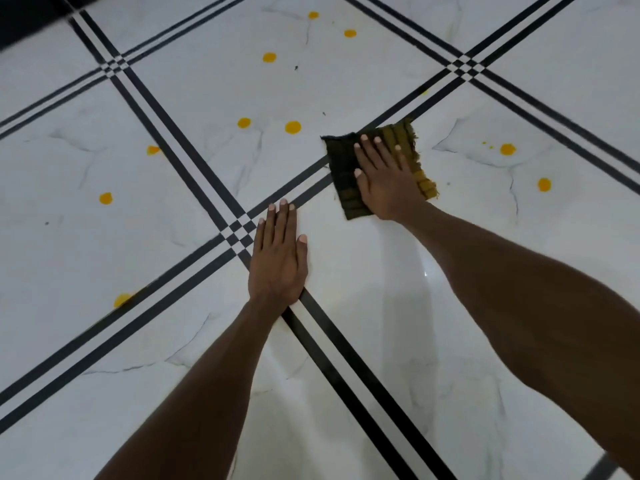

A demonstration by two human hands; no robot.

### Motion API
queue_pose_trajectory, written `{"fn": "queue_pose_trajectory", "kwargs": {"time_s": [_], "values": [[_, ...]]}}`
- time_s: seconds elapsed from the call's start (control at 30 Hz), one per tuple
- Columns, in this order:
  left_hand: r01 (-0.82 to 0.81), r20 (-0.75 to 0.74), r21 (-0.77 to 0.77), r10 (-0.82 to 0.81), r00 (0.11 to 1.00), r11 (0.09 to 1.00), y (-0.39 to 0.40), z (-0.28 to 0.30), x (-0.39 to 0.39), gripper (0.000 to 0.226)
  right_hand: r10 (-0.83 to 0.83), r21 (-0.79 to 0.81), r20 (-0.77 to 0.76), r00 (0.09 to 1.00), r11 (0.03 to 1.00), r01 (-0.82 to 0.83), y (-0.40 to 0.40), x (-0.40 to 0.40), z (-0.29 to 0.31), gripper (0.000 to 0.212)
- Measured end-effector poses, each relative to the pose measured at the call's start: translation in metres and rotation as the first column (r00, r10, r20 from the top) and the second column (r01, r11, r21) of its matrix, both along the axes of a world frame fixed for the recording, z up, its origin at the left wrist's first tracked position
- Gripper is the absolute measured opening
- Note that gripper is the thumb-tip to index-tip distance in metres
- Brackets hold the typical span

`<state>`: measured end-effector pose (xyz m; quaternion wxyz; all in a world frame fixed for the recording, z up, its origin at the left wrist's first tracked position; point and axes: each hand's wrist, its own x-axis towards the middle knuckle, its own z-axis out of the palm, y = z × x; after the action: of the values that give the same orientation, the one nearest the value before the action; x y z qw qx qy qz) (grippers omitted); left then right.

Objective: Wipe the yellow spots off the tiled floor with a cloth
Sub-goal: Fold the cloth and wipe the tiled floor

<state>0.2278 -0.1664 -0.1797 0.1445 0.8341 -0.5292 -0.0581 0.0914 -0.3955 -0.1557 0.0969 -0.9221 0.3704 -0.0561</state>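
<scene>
- The fingers point(377, 147) of the right hand point(384, 178) lie straight and spread flat on the cloth point(341, 168), pressing it to the tiled floor point(363, 271); nothing is curled round it.
- The cloth is a dark, olive-and-yellow striped square. It shows beyond the fingertips, left of the thumb, and as a strip to the right of the hand, so the hand covers its middle.
- The cloth lies across a double black line between tiles, its far corner on that line.
- The fingers point(282, 220) of the left hand point(278, 261) are straight and close together, flat on the floor and holding nothing. This hand rests nearer the person and to the left of the cloth, apart from it, at the crossing of the black lines.
- Yellow spots point(293, 127): two lie just left of the cloth, three more well beyond it, and two to its right, with tiny specks by the nearer one.
- Four more spots lie well to the left of the cloth, past the long black lines.
</scene>
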Motion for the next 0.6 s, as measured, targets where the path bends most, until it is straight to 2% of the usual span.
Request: {"fn": "queue_pose_trajectory", "kwargs": {"time_s": [0.07, 0.13, 0.2, 0.27, 0.3, 0.37, 0.43, 0.5, 0.53, 0.6], "values": [[0.001, -0.003, 0.011, -0.001, 1.000, 1.000, 0.000, -0.001, 0.001, 0.061, -0.007, 0.021, -0.009, 1.000, 1.000, 0.007, 0.016, 0.019, 0.004, 0.071], [0.007, 0.004, 0.014, -0.007, 1.000, 1.000, 0.002, -0.001, 0.001, 0.061, 0.167, -0.028, -0.032, 0.985, 0.985, -0.168, 0.041, 0.011, 0.000, 0.065], [0.019, 0.001, 0.019, -0.019, 1.000, 1.000, 0.002, 0.001, 0.002, 0.061, 0.361, -0.045, -0.051, 0.931, 0.931, -0.363, 0.060, -0.020, 0.000, 0.059], [0.022, -0.014, 0.018, -0.022, 1.000, 1.000, 0.003, 0.003, 0.001, 0.062, 0.437, -0.024, -0.052, 0.898, 0.898, -0.438, 0.061, -0.055, 0.002, 0.056], [0.027, -0.014, 0.011, -0.027, 1.000, 1.000, 0.003, 0.004, 0.000, 0.062, 0.415, -0.032, -0.054, 0.908, 0.908, -0.417, 0.053, -0.071, 0.001, 0.056], [0.020, -0.005, -0.005, -0.020, 1.000, 1.000, 0.003, 0.004, -0.001, 0.062, 0.271, -0.076, -0.040, 0.962, 0.959, -0.274, 0.028, -0.088, 0.000, 0.055], [0.017, 0.005, -0.006, -0.017, 1.000, 1.000, 0.002, 0.003, -0.001, 0.063, 0.012, -0.083, 0.005, 1.000, 0.996, -0.012, 0.004, -0.083, -0.002, 0.060], [0.017, 0.009, 0.007, -0.018, 1.000, 1.000, 0.001, 0.003, -0.001, 0.063, -0.190, 0.004, -0.008, 0.982, 0.982, 0.190, -0.001, -0.058, 0.002, 0.067], [0.018, 0.007, 0.012, -0.019, 1.000, 1.000, 0.000, 0.002, -0.001, 0.063, -0.200, 0.035, -0.005, 0.980, 0.979, 0.200, 0.004, -0.046, 0.003, 0.069], [0.024, 0.000, 0.022, -0.024, 1.000, 0.999, 0.000, 0.003, 0.000, 0.064, -0.078, 0.018, 0.019, 0.997, 0.997, 0.078, 0.030, -0.038, 0.000, 0.068]]}}
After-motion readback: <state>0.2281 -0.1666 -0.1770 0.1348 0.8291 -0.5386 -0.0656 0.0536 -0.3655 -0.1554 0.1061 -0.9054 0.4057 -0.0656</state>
